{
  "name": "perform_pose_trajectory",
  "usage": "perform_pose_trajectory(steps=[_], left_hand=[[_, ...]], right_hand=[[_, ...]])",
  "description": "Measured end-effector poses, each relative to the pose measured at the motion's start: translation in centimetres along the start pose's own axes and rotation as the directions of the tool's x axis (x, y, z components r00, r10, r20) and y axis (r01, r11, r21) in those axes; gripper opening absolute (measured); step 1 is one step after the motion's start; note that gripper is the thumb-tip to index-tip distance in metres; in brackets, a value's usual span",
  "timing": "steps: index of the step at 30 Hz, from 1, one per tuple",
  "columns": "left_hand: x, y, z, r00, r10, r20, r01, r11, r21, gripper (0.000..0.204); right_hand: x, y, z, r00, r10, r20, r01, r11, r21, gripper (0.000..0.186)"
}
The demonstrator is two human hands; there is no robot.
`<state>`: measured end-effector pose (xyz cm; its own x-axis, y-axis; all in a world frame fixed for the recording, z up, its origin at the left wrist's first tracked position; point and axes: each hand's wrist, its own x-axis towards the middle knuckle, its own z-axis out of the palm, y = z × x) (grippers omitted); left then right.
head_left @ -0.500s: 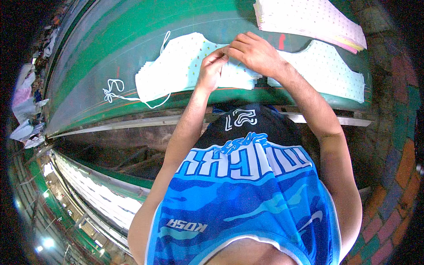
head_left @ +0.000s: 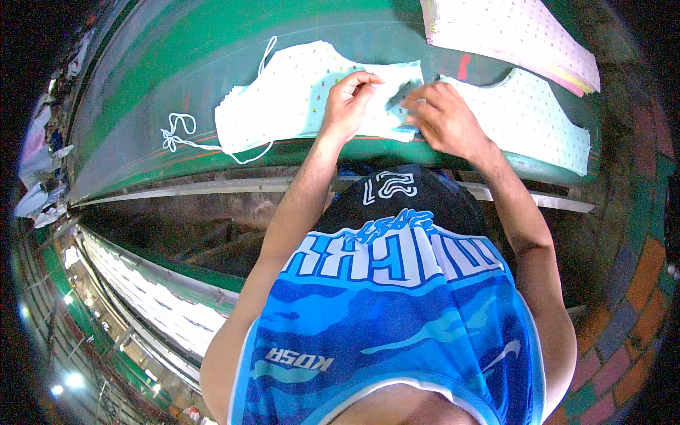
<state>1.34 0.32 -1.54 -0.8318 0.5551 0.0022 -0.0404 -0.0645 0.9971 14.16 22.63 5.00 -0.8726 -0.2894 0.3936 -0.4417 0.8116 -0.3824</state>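
Left hand [head_left: 349, 103]: forearm rising from below, wrist nearly straight, fingers bent and pointing to the right, thumb and forefinger drawn close together; whether any cloth is pinched between them cannot be told.

Right hand [head_left: 444, 117]: back of hand uppermost, forearm slanting up and leftward, fingers half curled, loosely parted and aimed at the left hand; fingertips blurred, hold on cloth not determinable. The two hands stand apart.

Left stack of printed fabric panels [head_left: 276, 103]: pale, small spaced motifs; lying flat beneath the left hand and spreading out to its left, the right end just under the right hand's fingertips. Long axis side to side, tipped slightly upward at the right; hollowed curve on the far edge, above the left hand; layers stepped at the left end.

White cord [head_left: 170, 142]: bunched in loops, well to the left of the left hand, with further loops at the stack's far and near edges.

Right stack of printed fabric panels [head_left: 535, 117]: pale mint, just right of the right hand, long axis sloping down to the right.

Pink dotted fabric stack [head_left: 510, 42]: beyond the right hand, slanting likewise.

Green worktable [head_left: 177, 67]: under all stacks
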Motion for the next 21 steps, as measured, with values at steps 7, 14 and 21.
perform_pose_trajectory(steps=[7, 14, 21], left_hand=[[0.2, 2.3, 0.7, 0.999, -0.031, 0.010, 0.031, 0.998, 0.055, 0.027], [0.1, 1.4, 0.2, 0.999, -0.005, 0.042, -0.001, 0.992, 0.124, 0.027], [-0.4, 2.7, 1.0, 0.999, -0.040, 0.013, 0.039, 0.999, 0.034, 0.028]], right_hand=[[-2.2, -1.5, 1.9, 0.995, 0.080, -0.056, -0.086, 0.989, -0.116, 0.044], [-1.1, -1.7, 1.7, 0.977, 0.193, -0.089, -0.200, 0.977, -0.079, 0.023], [-1.2, -1.1, 0.0, 0.985, 0.167, -0.048, -0.167, 0.986, 0.005, 0.021]])
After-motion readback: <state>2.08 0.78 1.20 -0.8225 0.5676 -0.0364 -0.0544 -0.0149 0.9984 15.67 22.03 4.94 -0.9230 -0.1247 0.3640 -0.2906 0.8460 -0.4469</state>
